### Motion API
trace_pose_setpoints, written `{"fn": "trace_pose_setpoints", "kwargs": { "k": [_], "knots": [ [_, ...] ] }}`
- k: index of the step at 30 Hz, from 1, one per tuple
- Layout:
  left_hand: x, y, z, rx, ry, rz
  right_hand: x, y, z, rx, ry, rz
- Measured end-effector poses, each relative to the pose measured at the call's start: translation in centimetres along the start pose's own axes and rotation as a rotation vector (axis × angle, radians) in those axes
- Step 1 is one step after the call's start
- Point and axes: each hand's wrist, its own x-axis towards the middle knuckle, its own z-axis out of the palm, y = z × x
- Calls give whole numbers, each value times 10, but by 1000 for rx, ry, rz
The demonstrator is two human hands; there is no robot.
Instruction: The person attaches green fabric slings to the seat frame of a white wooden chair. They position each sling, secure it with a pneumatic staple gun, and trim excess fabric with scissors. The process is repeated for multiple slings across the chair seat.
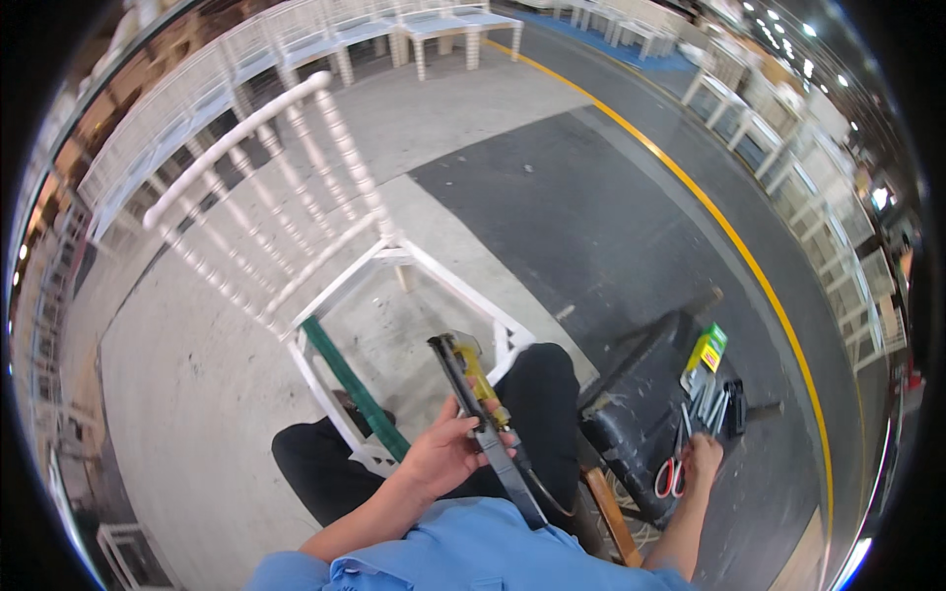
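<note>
My left hand is wrapped around a staple gun, yellow and black, its long grey magazine slanting down toward my shirt. Over on the black stool at the right, my right hand is closed at the lower ends of several silver metal strips; whether it grips one is hidden. Red-handled scissors lie beside that hand. Between my knees and beyond stands a white chair with a spindle back and an open seat frame. A green strip runs along the frame's left side.
The black stool also carries a green-and-yellow packet and a small black object. A wooden bar and a hose are by my right thigh. Rows of white chairs line the back; a yellow floor line curves along the right.
</note>
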Motion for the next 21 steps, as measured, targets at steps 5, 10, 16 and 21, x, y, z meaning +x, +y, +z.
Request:
{"fn": "trace_pose_setpoints", "kwargs": {
  "k": [5,10,16,21],
  "knots": [
    [2,-2,-1,36,110,34,-83,-45,40,-29,-330,-81],
    [11,-10,-1,138,208,169,-206,-107,170,-276,-861,-887],
    [1,-11,-6,158,220,327,-285,-133,253,-354,-1003,-1239],
    [-8,-9,-11,151,256,348,-299,-126,270,-418,-1053,-1381]
  ]
}}
